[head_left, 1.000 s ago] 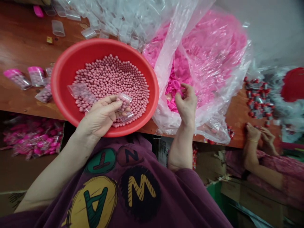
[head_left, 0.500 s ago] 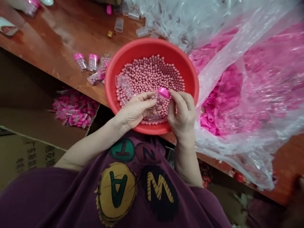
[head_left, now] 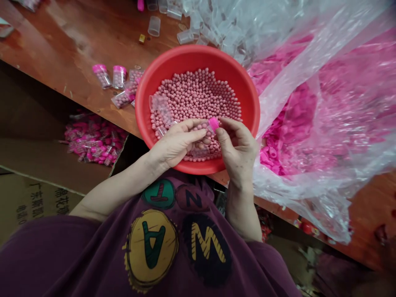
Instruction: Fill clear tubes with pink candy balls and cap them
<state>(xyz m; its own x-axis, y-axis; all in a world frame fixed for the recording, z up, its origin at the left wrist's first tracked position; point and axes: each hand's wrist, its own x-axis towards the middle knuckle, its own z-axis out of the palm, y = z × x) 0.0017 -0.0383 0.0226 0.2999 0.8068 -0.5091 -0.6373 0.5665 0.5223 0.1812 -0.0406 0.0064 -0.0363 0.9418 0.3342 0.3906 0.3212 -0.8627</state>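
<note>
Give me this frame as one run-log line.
left hand: holds clear tube | right hand: pinches pink cap at tube's end | under hands: red bowl of pink beads

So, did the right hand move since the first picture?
Yes. The right hand moved left, from the bag of pink caps to over the red bowl.
</note>
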